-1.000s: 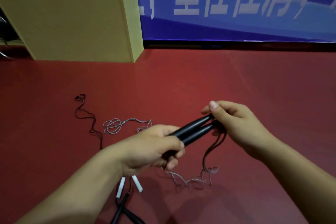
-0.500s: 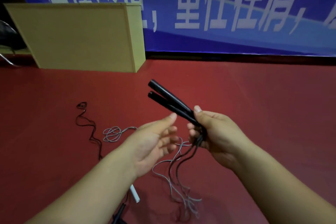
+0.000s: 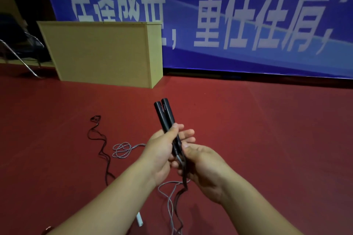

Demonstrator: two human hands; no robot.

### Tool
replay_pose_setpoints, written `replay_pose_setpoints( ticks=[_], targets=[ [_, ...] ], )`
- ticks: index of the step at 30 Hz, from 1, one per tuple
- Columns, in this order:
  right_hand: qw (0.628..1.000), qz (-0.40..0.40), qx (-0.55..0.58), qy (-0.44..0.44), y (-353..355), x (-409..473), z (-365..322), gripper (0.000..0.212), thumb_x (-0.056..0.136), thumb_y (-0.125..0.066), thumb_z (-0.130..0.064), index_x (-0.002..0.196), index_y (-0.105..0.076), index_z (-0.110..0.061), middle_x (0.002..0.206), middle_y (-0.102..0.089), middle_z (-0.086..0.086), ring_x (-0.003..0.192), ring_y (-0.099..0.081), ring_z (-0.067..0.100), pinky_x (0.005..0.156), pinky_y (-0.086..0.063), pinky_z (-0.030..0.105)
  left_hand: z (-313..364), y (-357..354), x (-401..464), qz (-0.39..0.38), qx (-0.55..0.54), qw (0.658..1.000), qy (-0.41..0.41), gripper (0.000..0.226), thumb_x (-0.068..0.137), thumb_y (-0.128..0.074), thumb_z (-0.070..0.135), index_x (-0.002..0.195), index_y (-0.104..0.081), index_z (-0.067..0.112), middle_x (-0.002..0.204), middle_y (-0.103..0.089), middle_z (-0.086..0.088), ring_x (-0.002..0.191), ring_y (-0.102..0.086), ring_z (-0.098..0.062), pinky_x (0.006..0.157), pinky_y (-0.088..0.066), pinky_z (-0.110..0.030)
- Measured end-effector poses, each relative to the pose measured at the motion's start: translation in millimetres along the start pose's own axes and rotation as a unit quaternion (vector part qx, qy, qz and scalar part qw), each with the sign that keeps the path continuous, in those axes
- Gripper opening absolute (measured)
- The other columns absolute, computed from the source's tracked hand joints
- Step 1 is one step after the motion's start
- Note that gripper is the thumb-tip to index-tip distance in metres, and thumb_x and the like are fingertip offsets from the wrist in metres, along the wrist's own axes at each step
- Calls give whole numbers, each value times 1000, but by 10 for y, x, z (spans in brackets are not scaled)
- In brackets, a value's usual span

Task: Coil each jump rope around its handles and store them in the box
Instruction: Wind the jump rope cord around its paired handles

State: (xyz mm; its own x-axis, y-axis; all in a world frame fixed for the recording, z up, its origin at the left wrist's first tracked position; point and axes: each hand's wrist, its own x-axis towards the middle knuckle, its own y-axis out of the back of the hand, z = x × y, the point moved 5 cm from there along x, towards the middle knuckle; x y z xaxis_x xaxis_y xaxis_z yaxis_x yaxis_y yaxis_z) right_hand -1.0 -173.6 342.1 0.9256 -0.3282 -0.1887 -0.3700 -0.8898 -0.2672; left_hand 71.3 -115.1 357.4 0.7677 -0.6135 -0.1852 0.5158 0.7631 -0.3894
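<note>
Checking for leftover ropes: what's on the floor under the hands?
Loose grey cord and black cord hang down from the black handles; a white handle end lies there. The forearms hide anything else.

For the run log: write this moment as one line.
stage: coiling not begun | left hand: gripping black handles | right hand: at handles' lower end | black rope: hanging loose | box: behind, on floor

Red floor (image 3: 267,139). Blue banner (image 3: 248,59) with white characters across far wall. Metal chair legs (image 3: 21,59) far left.
</note>
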Motion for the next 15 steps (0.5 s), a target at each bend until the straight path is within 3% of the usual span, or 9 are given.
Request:
replay_pose_setpoints(
  ticks=[3,8,12,15],
  targets=[
    [1000,13,-26,8,81,2,34,35,104,-41,-25,90,-68,-7,74,-68,6,62,-57,12,63,-46,23,9,23,41,-9,-16,1000,-8,22,103,-45,25,107,-57,7,93,-76,-9,79,-73,-20,38,-46,-22],
    [993,-4,-119,-4,154,21,81,46,103,-39,-37,82,-69,-10,60,-57,1,71,-57,23,71,-44,28,150,213,132,30,-3,998,-54,19,103,-46,19,98,-56,3,72,-59,-7,61,-66,-20,54,-57,-34],
    [984,-64,-162,-31,166,50,27,52,104,-35,-41,89,-67,-4,60,-50,0,57,-50,17,59,-45,24,237,394,167,76,174,973,-134,22,101,-52,21,87,-54,4,63,-56,-7,47,-58,-16,51,-52,-31],
    [968,-113,-221,-39,169,60,56,45,102,-40,-42,88,-64,-7,60,-48,-2,56,-48,16,64,-40,30,327,409,124,59,398,887,-228,24,99,-53,24,80,-50,10,60,-58,-5,45,-58,-16,48,-46,-28]
  ],
)
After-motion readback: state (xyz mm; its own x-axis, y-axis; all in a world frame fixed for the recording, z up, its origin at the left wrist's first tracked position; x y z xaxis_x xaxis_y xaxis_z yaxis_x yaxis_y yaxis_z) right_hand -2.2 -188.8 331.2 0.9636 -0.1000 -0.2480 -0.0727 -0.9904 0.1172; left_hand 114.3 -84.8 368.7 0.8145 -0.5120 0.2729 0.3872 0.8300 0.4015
